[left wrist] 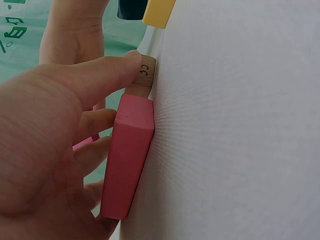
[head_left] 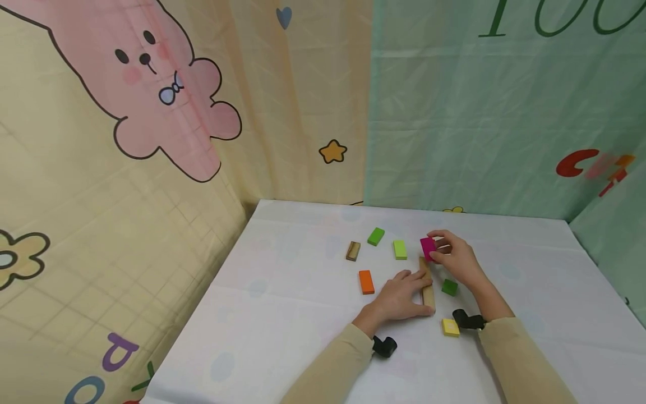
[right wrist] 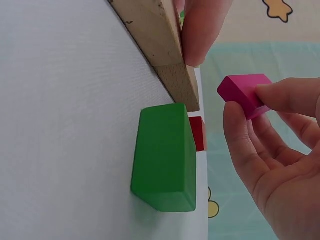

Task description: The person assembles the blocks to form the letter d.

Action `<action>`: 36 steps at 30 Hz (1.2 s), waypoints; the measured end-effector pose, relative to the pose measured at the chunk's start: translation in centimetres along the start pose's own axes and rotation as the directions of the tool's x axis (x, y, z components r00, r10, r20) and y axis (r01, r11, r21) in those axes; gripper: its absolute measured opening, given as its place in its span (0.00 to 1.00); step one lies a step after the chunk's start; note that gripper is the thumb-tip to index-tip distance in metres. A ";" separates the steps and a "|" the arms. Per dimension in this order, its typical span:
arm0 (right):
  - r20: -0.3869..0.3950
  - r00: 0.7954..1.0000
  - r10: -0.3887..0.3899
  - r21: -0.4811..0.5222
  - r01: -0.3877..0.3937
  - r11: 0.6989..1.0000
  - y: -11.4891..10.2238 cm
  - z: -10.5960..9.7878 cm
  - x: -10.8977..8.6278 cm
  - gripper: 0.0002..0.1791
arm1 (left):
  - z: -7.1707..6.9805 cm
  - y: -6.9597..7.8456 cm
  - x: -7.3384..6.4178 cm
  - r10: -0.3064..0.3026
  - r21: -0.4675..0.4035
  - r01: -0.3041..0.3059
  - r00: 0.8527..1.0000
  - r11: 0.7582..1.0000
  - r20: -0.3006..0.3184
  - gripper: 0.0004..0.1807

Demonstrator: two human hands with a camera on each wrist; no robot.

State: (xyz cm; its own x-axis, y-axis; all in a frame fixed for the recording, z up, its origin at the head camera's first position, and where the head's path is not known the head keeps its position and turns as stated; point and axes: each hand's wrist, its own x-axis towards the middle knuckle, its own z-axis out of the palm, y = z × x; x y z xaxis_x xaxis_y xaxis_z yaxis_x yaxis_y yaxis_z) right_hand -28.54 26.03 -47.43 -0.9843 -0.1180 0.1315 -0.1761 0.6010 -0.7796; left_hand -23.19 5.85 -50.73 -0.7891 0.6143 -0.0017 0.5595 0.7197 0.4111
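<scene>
My left hand (head_left: 401, 297) rests on a row of plain wooden blocks (head_left: 429, 297) standing on the table. Its thumb reaches the near wooden block (left wrist: 146, 70), which bears a dark mark, and its other fingers lie farther along. With thumb and fingertips, my right hand (head_left: 456, 261) pinches a magenta block (right wrist: 245, 92) above the table, close to the far end of the row. A dark green block (right wrist: 162, 155) sits right of the row. In the right wrist view a small red block (right wrist: 198, 132) shows partly behind the green one.
Left of the row lie an orange block (head_left: 366, 282), a brown block (head_left: 353, 251), a green block (head_left: 375, 236) and a lime block (head_left: 400, 249). A yellow block (head_left: 451, 327) is near the right wrist. The white-covered table (head_left: 242, 336) meets printed curtains behind.
</scene>
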 end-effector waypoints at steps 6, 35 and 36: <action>-0.005 1.000 0.005 0.012 -0.005 1.000 0.1 0.1 -0.2 0.28 | 0.0 0.2 -0.3 -0.002 -0.005 0.002 1.000 1.000 0.003 0.37; -0.021 1.000 0.024 -0.018 -0.024 1.000 0.6 0.4 2.0 0.24 | -0.2 -0.4 0.0 0.033 -0.022 -0.033 0.999 0.999 -0.012 0.37; -0.020 0.999 0.029 -0.021 -0.030 0.999 0.7 0.4 2.1 0.24 | -0.2 -0.3 0.0 0.032 -0.022 -0.032 0.999 0.999 -0.012 0.37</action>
State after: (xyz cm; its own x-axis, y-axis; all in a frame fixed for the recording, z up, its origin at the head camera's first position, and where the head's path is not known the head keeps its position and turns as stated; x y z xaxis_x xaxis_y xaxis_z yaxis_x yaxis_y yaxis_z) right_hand -30.70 25.84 -47.96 -0.9891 -0.0840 0.1210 -0.1469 0.6205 -0.7703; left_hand -23.42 5.56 -50.69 -0.7737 0.6332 0.0219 0.5789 0.6925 0.4305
